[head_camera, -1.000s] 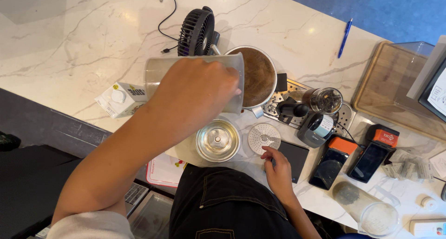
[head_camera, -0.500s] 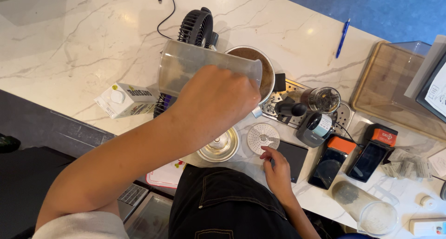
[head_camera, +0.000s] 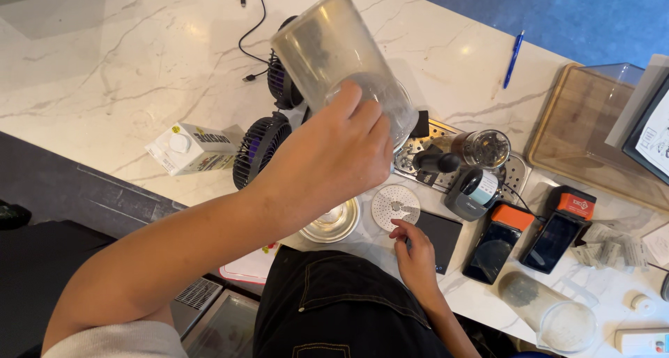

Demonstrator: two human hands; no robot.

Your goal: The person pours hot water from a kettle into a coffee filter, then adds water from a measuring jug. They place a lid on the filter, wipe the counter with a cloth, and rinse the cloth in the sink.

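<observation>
Up above the white marble counter [head_camera: 104, 65], the tall, clear frosted plastic cup [head_camera: 341, 58] lies tilted, its long axis running from upper left down to lower right, mouth toward me. My left hand [head_camera: 327, 159] clasps it near the mouth. Below sits a round metal bowl [head_camera: 334, 222]. My right hand [head_camera: 414, 250] rests loose, fingertips at a white perforated disc [head_camera: 395, 207].
</observation>
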